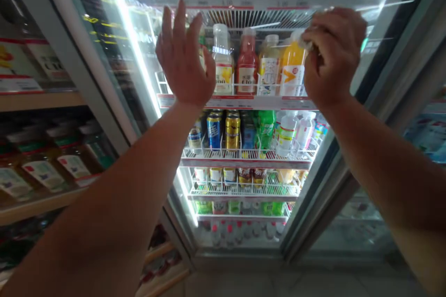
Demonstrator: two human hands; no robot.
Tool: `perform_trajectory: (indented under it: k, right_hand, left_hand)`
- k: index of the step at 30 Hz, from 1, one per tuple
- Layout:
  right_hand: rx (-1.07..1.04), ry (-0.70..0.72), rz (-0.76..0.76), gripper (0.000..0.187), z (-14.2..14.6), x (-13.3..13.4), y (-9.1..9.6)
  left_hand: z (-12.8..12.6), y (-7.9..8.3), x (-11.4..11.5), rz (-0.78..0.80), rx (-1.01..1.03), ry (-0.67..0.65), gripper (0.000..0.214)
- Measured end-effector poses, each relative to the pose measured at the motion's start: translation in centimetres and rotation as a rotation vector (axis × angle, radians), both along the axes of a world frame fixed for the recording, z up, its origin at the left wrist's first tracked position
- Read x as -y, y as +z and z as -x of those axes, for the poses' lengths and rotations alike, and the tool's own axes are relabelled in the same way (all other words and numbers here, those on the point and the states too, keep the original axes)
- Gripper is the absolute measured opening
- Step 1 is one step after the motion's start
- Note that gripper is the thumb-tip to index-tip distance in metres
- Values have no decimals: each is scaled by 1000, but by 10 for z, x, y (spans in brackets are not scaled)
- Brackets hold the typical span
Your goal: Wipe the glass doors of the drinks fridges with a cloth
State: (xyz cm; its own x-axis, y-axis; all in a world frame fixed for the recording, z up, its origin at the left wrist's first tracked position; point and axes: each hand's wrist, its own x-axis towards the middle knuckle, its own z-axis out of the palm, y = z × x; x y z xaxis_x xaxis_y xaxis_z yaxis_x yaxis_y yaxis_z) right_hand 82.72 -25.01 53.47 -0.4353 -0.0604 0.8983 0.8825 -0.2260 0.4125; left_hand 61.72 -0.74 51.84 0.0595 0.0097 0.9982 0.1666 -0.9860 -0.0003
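My left hand is raised with its fingers spread and the palm turned toward the drinks cooler, holding nothing. It covers part of the bottles at the left of the upper shelf. My right hand is closed around a pale, crumpled wad, perhaps a cloth or tissue; most of it is hidden in the fingers. Beside that hand stands an orange drink bottle. Between my hands are a red bottle, a pale yellow bottle and a tea bottle. Whether either hand touches glass, I cannot tell.
Lower wire shelves hold cans, a green bottle and clear bottles. A bright light strip runs along the left side. Wooden shelving with bottles stands at left. The right-hand door frame slopes down to the tiled floor.
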Motion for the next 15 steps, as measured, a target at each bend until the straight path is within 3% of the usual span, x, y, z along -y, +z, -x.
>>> perform_trajectory:
  k: [2, 6, 8, 12, 13, 15]
  right_hand:
    - [23, -20, -2, 27, 4, 1, -3]
    - [-23, 21, -230, 26, -5, 5, -3]
    - [-25, 22, -185, 26, -1, 5, -4]
    - [90, -33, 130, 21, 17, 0, -10]
    - [100, -40, 140, 21, 18, 0, -10]
    - [80, -41, 15, 22, 12, 1, -9]
  left_hand:
    - [0, 0, 1, 20, -5, -30, 54]
    - [-3, 1, -3, 26, -4, -53, 55]
    - [-3, 1, -5, 13, -9, -32, 56]
    - [-1, 0, -5, 7, -22, -19, 55]
    - [-1, 0, -5, 9, -24, -31, 55]
    - [-1, 0, -6, 2, -8, -39, 54]
